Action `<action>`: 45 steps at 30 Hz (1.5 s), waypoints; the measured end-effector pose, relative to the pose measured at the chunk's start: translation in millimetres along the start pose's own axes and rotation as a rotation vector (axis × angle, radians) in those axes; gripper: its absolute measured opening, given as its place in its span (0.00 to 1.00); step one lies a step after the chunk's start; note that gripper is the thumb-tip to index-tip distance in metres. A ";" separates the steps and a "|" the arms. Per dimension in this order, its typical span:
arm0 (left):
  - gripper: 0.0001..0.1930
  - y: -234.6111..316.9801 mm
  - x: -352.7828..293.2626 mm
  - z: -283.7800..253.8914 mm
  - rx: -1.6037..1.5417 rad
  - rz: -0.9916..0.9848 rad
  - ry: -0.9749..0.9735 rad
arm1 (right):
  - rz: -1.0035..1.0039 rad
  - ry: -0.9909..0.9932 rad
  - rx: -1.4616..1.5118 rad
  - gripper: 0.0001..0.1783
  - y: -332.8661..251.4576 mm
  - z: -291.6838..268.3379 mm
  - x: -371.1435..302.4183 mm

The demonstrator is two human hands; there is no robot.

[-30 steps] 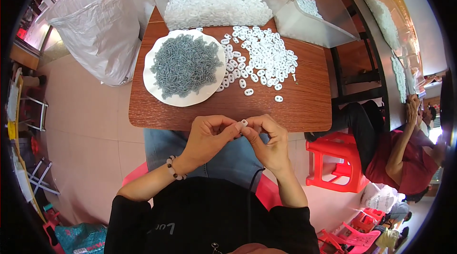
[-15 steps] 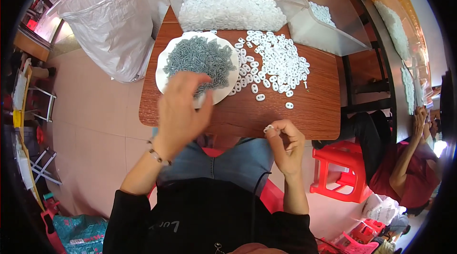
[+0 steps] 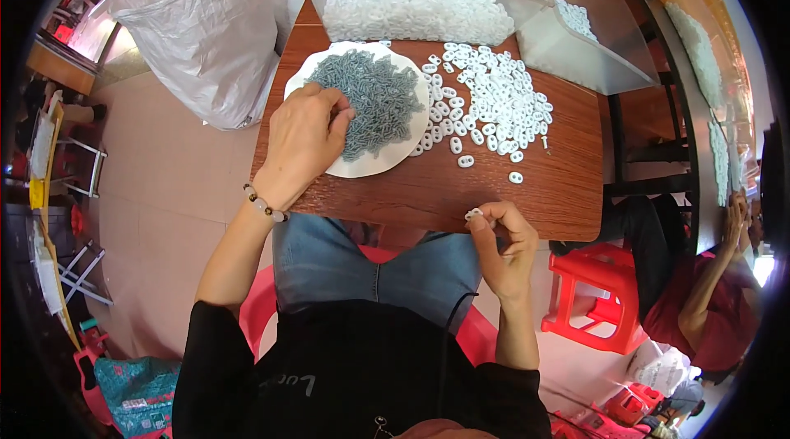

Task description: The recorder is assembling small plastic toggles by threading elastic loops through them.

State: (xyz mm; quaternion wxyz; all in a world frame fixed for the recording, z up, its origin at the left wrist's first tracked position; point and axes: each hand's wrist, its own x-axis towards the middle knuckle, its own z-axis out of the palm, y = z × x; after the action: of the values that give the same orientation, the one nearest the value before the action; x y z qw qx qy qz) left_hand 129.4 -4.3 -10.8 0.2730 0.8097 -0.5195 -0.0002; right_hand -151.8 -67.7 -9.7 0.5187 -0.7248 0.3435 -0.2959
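Observation:
My left hand [image 3: 300,136], with a beaded bracelet at the wrist, rests over the left part of a white scalloped plate [image 3: 385,163]. Its fingers are pinched together at the edge of a heap of small grey metal pieces [image 3: 378,102], thin and spring-like; whatever is between the fingertips is hidden. Near the front edge of the table, my right hand [image 3: 508,254] pinches a small white oval plastic piece [image 3: 473,214] between thumb and forefinger. Many similar white two-holed pieces [image 3: 498,97] lie spread to the right of the plate.
A clear bin [image 3: 420,7] of white pieces stands at the back of the brown table [image 3: 395,204], another bin [image 3: 568,48] to its right. A single small screw-like piece [image 3: 544,142] lies on the right. Left stands a large white sack [image 3: 202,36]; right, a red stool [image 3: 592,295] and a seated person [image 3: 699,307].
My left hand has come down onto the grey heap, and its fingers have closed from a spread pose. The right hand still pinches the white piece. The whole view has shifted slightly.

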 end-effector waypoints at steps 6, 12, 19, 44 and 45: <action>0.06 -3.8 8.5 3.6 -0.065 0.013 -0.038 | 0.023 0.002 -0.013 0.02 8.1 2.8 0.6; 0.07 -7.1 10.0 3.9 -0.218 -0.033 0.044 | 0.019 0.003 -0.016 0.02 11.6 4.0 1.9; 0.07 -5.8 10.3 -4.3 -0.421 -0.152 -0.035 | 0.004 -0.028 -0.037 0.02 13.0 8.8 5.4; 0.04 25.3 -19.5 -1.3 -0.421 0.301 0.192 | 0.096 -0.162 0.267 0.05 -28.0 29.9 92.4; 0.05 26.2 -20.3 2.2 -0.404 0.369 0.230 | 0.100 -0.158 0.261 0.05 -27.0 29.1 89.8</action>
State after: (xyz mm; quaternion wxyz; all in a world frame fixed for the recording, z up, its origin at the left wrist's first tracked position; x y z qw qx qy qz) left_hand 97.5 3.7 -6.9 0.4810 0.6254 -0.6132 0.0379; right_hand -70.9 -117.9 14.3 0.6481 -0.6542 0.2958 -0.2541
